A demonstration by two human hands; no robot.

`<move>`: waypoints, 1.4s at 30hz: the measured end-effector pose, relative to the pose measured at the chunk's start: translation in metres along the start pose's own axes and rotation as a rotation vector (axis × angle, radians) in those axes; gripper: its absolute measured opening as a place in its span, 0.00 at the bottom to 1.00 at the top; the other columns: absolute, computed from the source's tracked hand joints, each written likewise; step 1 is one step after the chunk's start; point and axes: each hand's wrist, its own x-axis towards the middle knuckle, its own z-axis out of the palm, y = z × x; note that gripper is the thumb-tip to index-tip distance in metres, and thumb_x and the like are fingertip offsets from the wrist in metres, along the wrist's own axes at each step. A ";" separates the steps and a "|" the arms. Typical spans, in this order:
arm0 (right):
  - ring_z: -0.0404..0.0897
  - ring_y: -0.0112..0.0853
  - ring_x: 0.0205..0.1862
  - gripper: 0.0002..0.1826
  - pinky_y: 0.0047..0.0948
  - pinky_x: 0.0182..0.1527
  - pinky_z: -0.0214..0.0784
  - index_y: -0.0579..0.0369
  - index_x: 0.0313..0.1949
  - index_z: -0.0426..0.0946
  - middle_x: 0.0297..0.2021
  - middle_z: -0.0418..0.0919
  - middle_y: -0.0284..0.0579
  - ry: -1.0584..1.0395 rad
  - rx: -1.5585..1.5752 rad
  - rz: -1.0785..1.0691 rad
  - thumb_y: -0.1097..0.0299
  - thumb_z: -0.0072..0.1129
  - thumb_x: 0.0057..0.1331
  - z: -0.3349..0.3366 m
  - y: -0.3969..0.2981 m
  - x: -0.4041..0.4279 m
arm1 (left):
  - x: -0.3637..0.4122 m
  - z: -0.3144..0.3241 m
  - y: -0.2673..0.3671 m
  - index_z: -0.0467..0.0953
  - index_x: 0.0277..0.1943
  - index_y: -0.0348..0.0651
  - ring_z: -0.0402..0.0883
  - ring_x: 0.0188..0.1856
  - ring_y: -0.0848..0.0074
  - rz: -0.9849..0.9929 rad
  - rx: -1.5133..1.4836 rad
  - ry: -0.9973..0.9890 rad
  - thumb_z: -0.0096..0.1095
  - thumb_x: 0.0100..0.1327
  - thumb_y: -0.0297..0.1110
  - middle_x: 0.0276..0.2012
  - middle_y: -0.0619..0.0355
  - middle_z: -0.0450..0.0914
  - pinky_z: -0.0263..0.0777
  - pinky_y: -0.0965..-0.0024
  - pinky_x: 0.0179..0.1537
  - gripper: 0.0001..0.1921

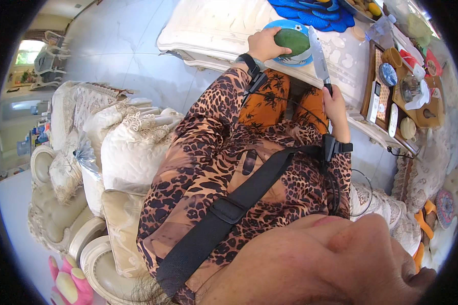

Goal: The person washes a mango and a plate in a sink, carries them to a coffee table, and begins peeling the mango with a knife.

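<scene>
My left hand (265, 44) grips the near-left end of a large oval green fruit (294, 42), thumb on the near side and fingers over the far side. The fruit lies on a round blue-and-white plate (306, 60) near the edge of a cream table (225, 26). My right hand (334, 102) is closed around the black handle of a kitchen knife (319, 57). Its pale blade bears writing and points away from me, just right of the fruit and overlapping the plate's rim in view. Whether the blade touches the plate cannot be told.
Beyond the plate lies a blue petal-shaped mat (316, 13). A metal bowl of fruit (360, 11) stands at the far right. Along the right are a clear plastic bottle (379, 28), a wooden tray (369, 82) and a white remote (374, 102). A quilt-covered sofa (133, 152) is at left.
</scene>
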 end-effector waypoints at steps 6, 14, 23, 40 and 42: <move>0.72 0.43 0.25 0.14 0.37 0.30 0.62 0.62 0.35 0.64 0.21 0.70 0.54 -0.002 -0.403 0.035 0.61 0.47 0.61 -0.009 -0.046 -0.025 | -0.006 -0.004 -0.005 0.71 0.51 0.55 0.75 0.45 0.63 -0.050 0.006 -0.067 0.69 0.34 0.58 0.44 0.59 0.76 0.58 0.45 0.50 0.37; 0.69 0.30 0.14 0.12 0.30 0.18 0.60 0.60 0.35 0.62 0.15 0.67 0.43 -0.126 -0.389 0.101 0.63 0.46 0.62 -0.030 -0.049 -0.050 | -0.009 -0.003 -0.006 0.69 0.53 0.58 0.72 0.49 0.61 -0.098 0.018 -0.135 0.70 0.34 0.56 0.46 0.61 0.75 0.49 0.36 0.53 0.38; 0.62 0.23 0.09 0.11 0.25 0.12 0.53 0.58 0.32 0.60 0.12 0.62 0.36 -0.186 -0.274 0.060 0.64 0.45 0.64 -0.015 -0.032 -0.030 | -0.006 0.011 -0.022 0.69 0.53 0.57 0.73 0.47 0.61 -0.047 0.012 -0.105 0.70 0.35 0.55 0.44 0.59 0.76 0.58 0.47 0.50 0.38; 0.59 0.22 0.09 0.08 0.20 0.12 0.50 0.55 0.33 0.61 0.16 0.64 0.36 -0.405 0.092 0.228 0.64 0.41 0.66 -0.040 -0.017 -0.048 | -0.012 -0.002 -0.026 0.68 0.54 0.51 0.74 0.47 0.63 -0.017 -0.003 -0.157 0.69 0.37 0.53 0.46 0.54 0.75 0.67 0.64 0.47 0.37; 0.59 0.22 0.10 0.08 0.20 0.12 0.50 0.54 0.33 0.60 0.16 0.63 0.36 -0.422 0.177 0.207 0.64 0.40 0.66 -0.032 -0.005 -0.048 | -0.013 -0.002 -0.030 0.68 0.54 0.50 0.74 0.47 0.63 -0.019 -0.024 -0.165 0.69 0.38 0.53 0.46 0.53 0.75 0.67 0.64 0.47 0.37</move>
